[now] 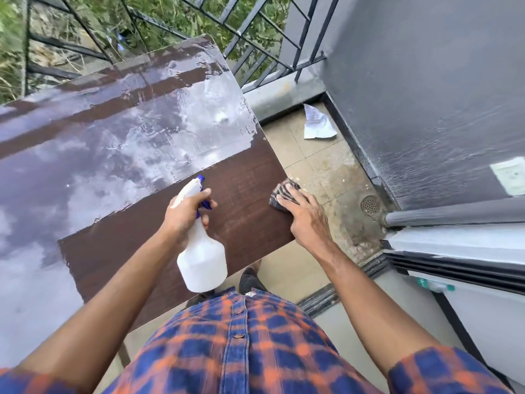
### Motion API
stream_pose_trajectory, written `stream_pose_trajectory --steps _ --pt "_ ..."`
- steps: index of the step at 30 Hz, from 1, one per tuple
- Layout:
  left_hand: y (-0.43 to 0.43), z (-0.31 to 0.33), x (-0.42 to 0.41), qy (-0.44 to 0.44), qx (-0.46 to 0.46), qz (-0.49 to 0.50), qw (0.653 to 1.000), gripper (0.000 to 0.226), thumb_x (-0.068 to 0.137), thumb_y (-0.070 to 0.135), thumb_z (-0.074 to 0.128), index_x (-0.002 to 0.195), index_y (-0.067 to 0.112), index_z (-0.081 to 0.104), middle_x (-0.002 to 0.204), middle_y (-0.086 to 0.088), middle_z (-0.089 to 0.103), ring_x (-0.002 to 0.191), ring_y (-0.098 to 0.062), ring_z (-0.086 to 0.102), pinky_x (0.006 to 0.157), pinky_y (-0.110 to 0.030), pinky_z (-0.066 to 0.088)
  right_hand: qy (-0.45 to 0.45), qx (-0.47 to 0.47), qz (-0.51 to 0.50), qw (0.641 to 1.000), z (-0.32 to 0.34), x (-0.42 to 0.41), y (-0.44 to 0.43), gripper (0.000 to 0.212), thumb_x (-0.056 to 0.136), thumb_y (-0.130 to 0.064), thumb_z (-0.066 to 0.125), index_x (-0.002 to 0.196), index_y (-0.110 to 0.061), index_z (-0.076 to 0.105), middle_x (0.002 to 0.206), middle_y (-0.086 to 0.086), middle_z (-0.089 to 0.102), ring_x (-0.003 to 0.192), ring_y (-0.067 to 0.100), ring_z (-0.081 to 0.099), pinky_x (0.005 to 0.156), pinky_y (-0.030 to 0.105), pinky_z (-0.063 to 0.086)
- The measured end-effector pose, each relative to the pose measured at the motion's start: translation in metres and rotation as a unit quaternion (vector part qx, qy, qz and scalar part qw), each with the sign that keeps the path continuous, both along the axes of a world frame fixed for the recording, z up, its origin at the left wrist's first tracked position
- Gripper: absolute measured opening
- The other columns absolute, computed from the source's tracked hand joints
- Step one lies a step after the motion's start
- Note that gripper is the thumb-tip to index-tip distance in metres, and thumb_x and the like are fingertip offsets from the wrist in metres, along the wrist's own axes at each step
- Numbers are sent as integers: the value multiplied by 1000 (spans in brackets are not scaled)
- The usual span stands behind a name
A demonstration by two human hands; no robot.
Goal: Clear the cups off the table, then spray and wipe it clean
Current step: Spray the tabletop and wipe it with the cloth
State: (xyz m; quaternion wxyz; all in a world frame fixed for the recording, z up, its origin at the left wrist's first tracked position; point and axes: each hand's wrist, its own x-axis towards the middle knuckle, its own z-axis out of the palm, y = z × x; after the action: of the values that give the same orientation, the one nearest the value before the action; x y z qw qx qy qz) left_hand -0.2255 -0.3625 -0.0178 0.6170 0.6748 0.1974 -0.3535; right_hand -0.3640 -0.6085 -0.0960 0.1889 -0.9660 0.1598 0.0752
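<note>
A dark brown table (119, 155) fills the left and middle of the head view; its top is wet and glossy, and no cups are on it. My left hand (186, 213) grips a white spray bottle (203, 257) with a blue trigger, its nozzle pointing away over the table. My right hand (302, 214) presses a dark striped cloth (284, 194) flat on the table's right edge near the front corner. A drier brown band runs across the table between my two hands.
A black metal railing (255, 46) with greenery behind it stands at the far side. A grey wall (426, 81) rises on the right. On the tiled floor lie a white paper (316, 123) and a round drain (370, 205). A sliding door track (454, 265) is at lower right.
</note>
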Motion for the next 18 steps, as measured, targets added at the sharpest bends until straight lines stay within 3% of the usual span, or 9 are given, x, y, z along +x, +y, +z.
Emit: stream_pose_trajectory --steps 5,9,11,14,18 --pt "-7 -6 3 5 -14 -20 1000 17 95 26 68 102 12 62 82 -6 69 44 -17 44 46 -26 41 34 19 -70 997 9 -75 -21 68 79 12 52 129 -30 68 150 -5 53 124 27 49 98 41 51" --pt "-10 -12 3 -12 -39 -37 998 10 95 24 67 98 17 60 83 -10 66 46 -20 42 46 -27 39 19 19 -107 994 13 -106 -31 71 73 18 48 124 -25 72 146 -6 57 120 25 51 101 42 50" --pt "-10 -14 1 -13 -41 -42 998 10 95 25 67 97 18 60 84 -9 66 46 -19 42 47 -27 39 1 16 -118 993 21 -97 -30 73 76 18 47 128 -27 70 146 -6 56 118 24 51 103 39 48" --pt "-9 -16 2 -9 -45 -37 998 11 95 26 67 97 18 60 84 -9 66 46 -19 43 49 -28 39 -32 25 -55 998 34 -54 -25 76 77 11 44 133 -36 65 149 -4 54 118 27 50 102 40 48" --pt "-10 -19 3 -2 -44 -47 998 13 95 27 67 97 17 59 85 -9 66 47 -19 43 50 -28 39 44 40 24 998 46 12 -3 79 74 2 40 135 -44 60 157 -6 43 130 29 42 101 42 43"
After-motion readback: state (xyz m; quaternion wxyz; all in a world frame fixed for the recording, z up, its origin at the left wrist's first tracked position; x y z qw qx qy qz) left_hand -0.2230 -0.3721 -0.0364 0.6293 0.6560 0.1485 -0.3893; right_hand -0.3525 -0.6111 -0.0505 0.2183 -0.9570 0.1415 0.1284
